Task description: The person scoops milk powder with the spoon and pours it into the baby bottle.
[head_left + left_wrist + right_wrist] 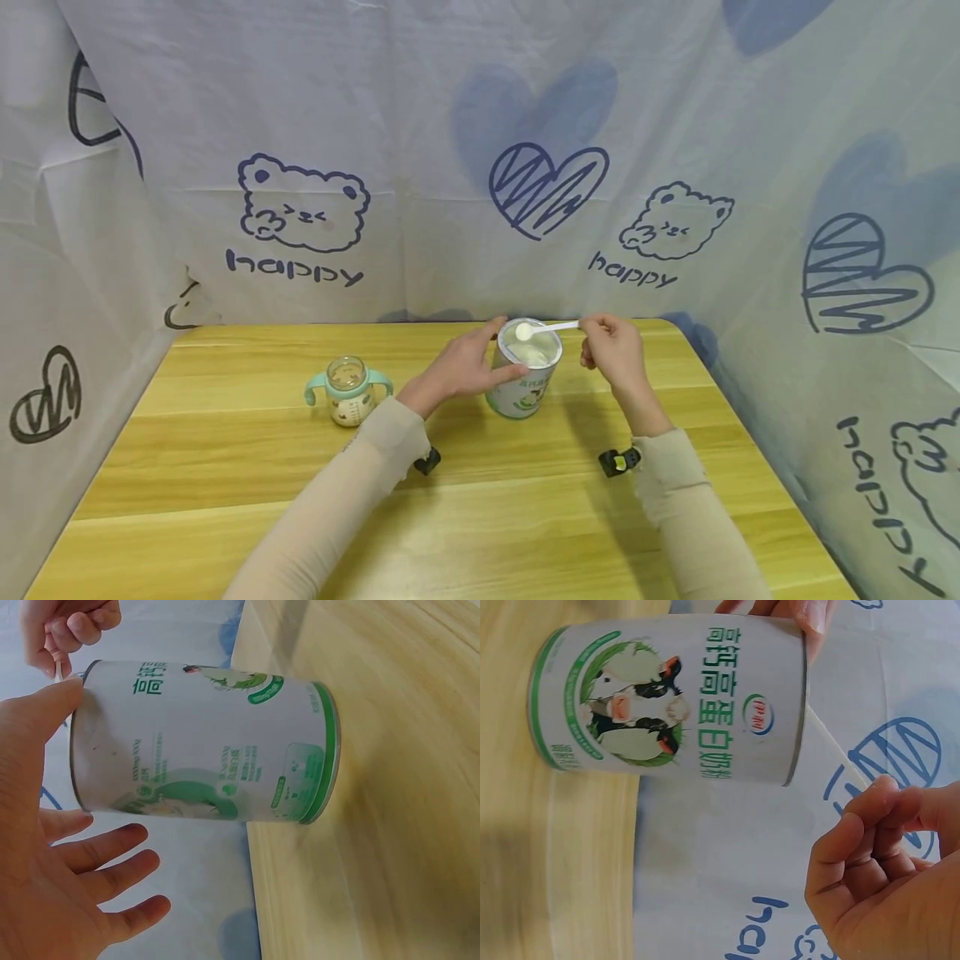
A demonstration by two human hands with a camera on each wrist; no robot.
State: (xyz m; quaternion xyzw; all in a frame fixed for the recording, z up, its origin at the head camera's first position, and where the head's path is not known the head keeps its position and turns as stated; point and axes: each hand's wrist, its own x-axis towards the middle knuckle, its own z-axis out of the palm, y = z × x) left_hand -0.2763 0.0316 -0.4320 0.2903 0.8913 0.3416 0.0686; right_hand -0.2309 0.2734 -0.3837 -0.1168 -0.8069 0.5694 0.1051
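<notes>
A white and green milk powder can (519,392) stands upright on the wooden table. My left hand (467,365) holds it near the top rim, thumb on the near side and index finger across from it, while the other fingers (124,877) spread free. The can is uncovered, with pale powder inside. In my right hand (613,348), the thumb and fingers pinch the end of a white scoop (558,327). Its bowl, full of powder, is over the can's opening. The right wrist view shows the scoop's handle (838,746), but the can hides its bowl there.
A clear baby bottle (350,404) with mint-green handles stands open-topped on the table (225,467), left of my left hand. White cloth (427,242) printed with bears and hearts hangs behind the table and at both sides.
</notes>
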